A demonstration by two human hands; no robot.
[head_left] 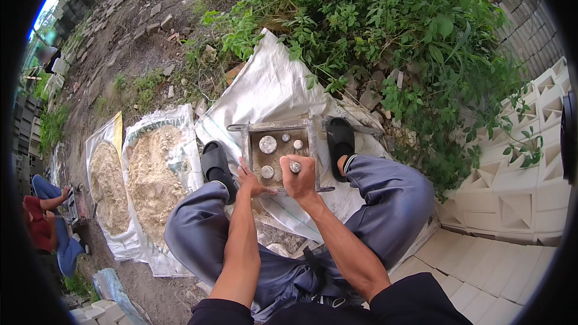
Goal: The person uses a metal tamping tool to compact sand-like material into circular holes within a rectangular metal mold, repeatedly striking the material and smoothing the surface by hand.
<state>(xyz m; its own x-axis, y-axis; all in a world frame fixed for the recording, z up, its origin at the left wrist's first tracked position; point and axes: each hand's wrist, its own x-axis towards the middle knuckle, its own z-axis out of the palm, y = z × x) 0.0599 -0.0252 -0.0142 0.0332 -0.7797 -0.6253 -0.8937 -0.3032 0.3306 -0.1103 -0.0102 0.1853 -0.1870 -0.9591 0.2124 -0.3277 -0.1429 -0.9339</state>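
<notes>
A square mould frame (277,125) with handle bars lies between my feet, filled with grey-brown sand-like material. Several round, pale grey cylinder tops stand up from it, including a large one (268,144) at the far left and a smaller one (267,172) at the near left. My right hand (300,179) is closed around an upright metal rod (295,167) at the near right of the frame; its round top shows above the fist. My left hand (249,181) rests at the frame's near left corner, fingers stretched along the side. The rod's lower end is hidden.
White sacking (265,78) lies under the frame. Left of it, two opened sacks hold pale sandy powder (155,162). My black sandals (341,138) flank the frame. Leafy plants (385,30) grow beyond. Pale moulded blocks (512,204) are stacked right. A person (45,216) sits far left.
</notes>
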